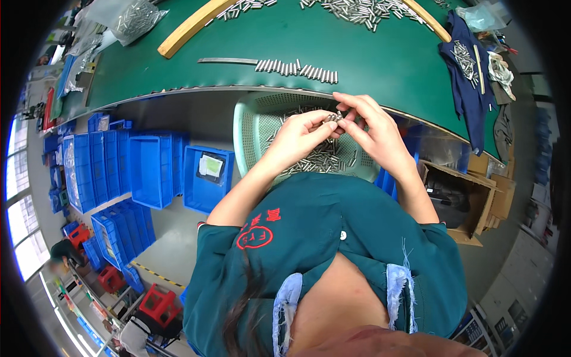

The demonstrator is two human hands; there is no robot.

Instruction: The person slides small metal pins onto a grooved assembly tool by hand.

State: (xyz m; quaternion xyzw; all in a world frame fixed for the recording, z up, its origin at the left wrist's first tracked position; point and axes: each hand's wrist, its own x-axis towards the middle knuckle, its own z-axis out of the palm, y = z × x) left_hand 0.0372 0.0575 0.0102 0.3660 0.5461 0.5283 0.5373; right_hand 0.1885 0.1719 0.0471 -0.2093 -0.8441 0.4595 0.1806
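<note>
Above a light green plastic basket (250, 134) my two hands meet, fingertips close together. My left hand (300, 135) is closed, thumb and fingers pinching a few short metal pins (335, 117). My right hand (373, 128) reaches the same pins from the other side, its thumb and fingers bent round them. Many loose metal pins (324, 159) lie in the basket below. On the green table just beyond, a row of pins (297, 69) stands side by side, with a flat metal strip (226, 60) at its left end.
Wooden bars (193, 28) flank a heap of pins (351, 11) on the far table (137, 68). A dark blue cloth (467, 71) with pins hangs over the right edge. Blue bins (151, 169) stand on the left, an open cardboard box (464, 196) on the right. A person (66, 253) is at far left.
</note>
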